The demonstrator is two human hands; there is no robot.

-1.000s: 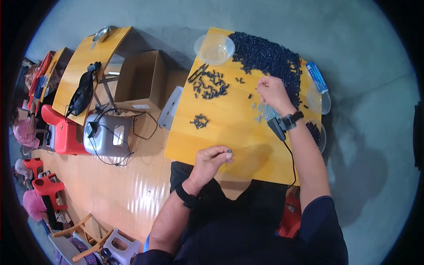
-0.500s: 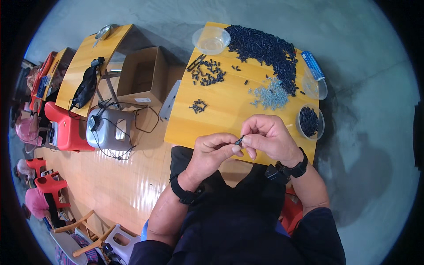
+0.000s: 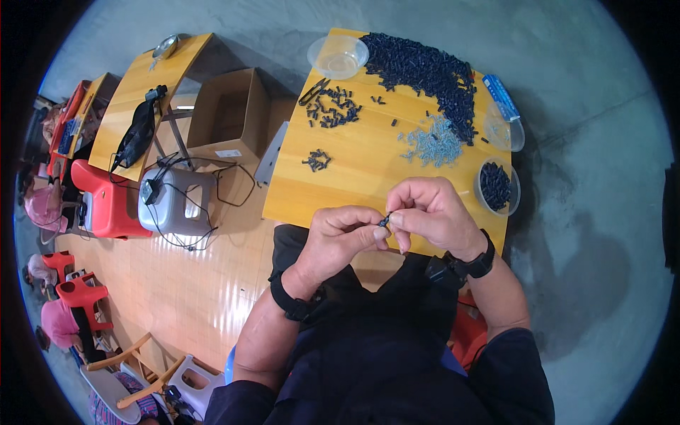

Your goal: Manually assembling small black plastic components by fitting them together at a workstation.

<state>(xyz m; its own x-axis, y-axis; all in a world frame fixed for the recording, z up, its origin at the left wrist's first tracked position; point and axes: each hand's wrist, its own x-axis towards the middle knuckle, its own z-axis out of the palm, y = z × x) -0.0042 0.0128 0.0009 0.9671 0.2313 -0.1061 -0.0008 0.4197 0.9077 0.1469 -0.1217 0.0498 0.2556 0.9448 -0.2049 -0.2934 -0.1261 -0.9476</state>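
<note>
Both hands meet over the near edge of the yellow table [image 3: 297, 195]. Between their fingertips is a small dark cylindrical piece [image 3: 384, 221]. My left hand [image 3: 345, 234] pinches its left end with thumb and forefinger. My right hand [image 3: 433, 216] pinches the other end; its fingers partly cover the piece. Beyond the right hand lies a pile of small pale grey-blue parts [image 3: 435, 144]. A large heap of short black pieces [image 3: 418, 67] spreads along the far right of the table. Two smaller groups of black pieces, a larger one [image 3: 333, 110] and a smaller one [image 3: 317, 160], lie left.
Black tweezers [image 3: 314, 92] rest beside the larger group. A clear bowl [image 3: 338, 60] stands at the far left corner. On the right edge are a blue box [image 3: 501, 98], a clear lid [image 3: 504, 131] and a tub of black pieces [image 3: 496, 188]. A cardboard box [image 3: 228, 117] stands left.
Both hands stay together at nearly the same place, with the dark piece still pinched between them. The view has shifted slightly; the table's contents look unchanged.
</note>
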